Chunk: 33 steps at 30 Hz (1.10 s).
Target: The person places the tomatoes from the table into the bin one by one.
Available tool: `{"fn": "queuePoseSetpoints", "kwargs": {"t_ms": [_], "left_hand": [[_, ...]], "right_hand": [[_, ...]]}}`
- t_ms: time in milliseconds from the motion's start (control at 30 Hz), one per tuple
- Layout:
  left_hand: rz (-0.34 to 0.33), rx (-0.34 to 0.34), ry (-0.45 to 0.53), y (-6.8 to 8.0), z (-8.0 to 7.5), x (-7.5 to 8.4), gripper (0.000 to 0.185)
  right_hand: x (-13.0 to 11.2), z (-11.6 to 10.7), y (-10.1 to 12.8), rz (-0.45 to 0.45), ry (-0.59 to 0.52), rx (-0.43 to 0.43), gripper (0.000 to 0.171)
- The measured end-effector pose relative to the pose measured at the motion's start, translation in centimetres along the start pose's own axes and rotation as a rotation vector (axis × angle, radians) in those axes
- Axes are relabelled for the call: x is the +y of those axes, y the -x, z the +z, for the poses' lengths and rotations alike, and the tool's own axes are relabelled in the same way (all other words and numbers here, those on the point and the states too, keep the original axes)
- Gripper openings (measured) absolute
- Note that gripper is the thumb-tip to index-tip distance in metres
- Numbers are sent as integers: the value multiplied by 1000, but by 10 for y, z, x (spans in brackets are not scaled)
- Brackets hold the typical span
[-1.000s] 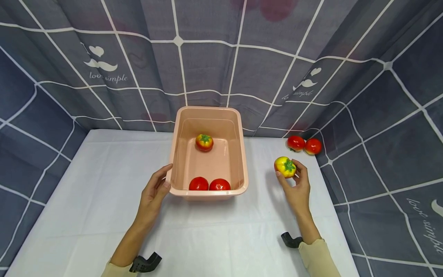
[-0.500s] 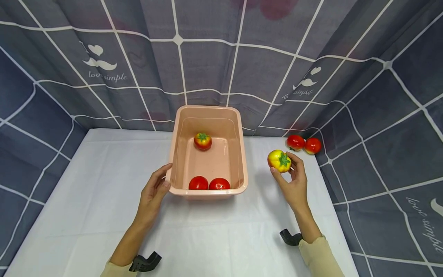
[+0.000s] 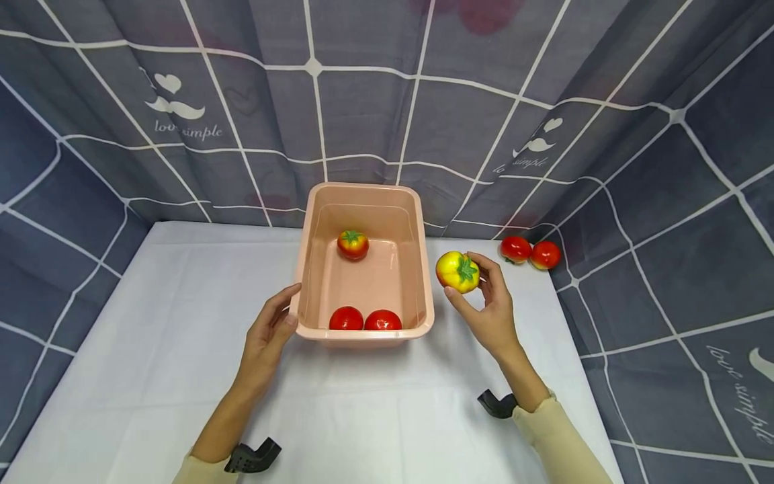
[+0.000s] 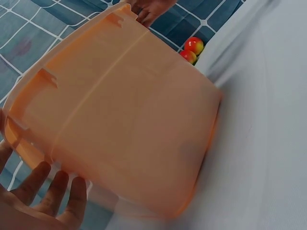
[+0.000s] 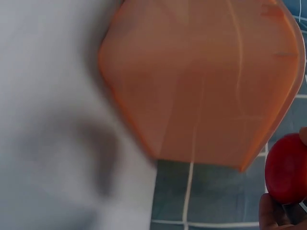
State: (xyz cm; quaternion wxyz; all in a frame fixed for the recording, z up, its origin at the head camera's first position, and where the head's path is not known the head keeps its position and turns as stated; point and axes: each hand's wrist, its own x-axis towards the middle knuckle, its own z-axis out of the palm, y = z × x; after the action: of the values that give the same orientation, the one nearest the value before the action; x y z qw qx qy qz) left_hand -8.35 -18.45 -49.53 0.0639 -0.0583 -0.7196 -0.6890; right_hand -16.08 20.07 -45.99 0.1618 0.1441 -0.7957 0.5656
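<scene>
My right hand point(image 3: 492, 312) pinches a yellow-and-red tomato point(image 3: 456, 272), green leafy top facing up, just right of a pink plastic bin point(image 3: 366, 339). In the right wrist view the tomato's red underside point(image 5: 285, 170) shows between thumb and fingertips, with the bin's outer wall point(image 5: 192, 96) alongside. My left hand point(image 3: 266, 343) holds the bin's rim at its left front corner; the left wrist view has its fingers point(image 4: 57, 191) at the rim. Inside the bin, one red-and-yellow tomato point(image 3: 353, 245) lies toward the back and two red tomatoes point(image 3: 347, 318) at the front.
Two more red tomatoes point(image 3: 516, 249) sit together at the back right corner of the white-covered table point(image 3: 199, 289). Grey curtains with white grid lines point(image 3: 363, 121) hang behind and along both sides.
My right hand has carried the yellow-and-red tomato leftward and slightly back, from near the two corner tomatoes to beside the bin. My left hand stays at the rim.
</scene>
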Motion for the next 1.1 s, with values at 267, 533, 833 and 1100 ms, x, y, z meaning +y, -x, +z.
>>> {"fn": "queuePoseSetpoints", "kwargs": {"t_ms": [267, 533, 833, 1100], "left_hand": [[-19, -6, -2, -1, 0, 2, 51], [-19, -13, 7, -2, -1, 2, 52], [-6, -10, 8, 1, -1, 1, 52], [-8, -8, 14, 0, -1, 0, 52]], "right_hand": [[-15, 14, -15, -62, -13, -63, 76], [-24, 29, -30, -105, 60, -150, 75], [-23, 45, -44, -113, 80, -220, 71], [-23, 57, -47, -104, 95, -210, 70]]}}
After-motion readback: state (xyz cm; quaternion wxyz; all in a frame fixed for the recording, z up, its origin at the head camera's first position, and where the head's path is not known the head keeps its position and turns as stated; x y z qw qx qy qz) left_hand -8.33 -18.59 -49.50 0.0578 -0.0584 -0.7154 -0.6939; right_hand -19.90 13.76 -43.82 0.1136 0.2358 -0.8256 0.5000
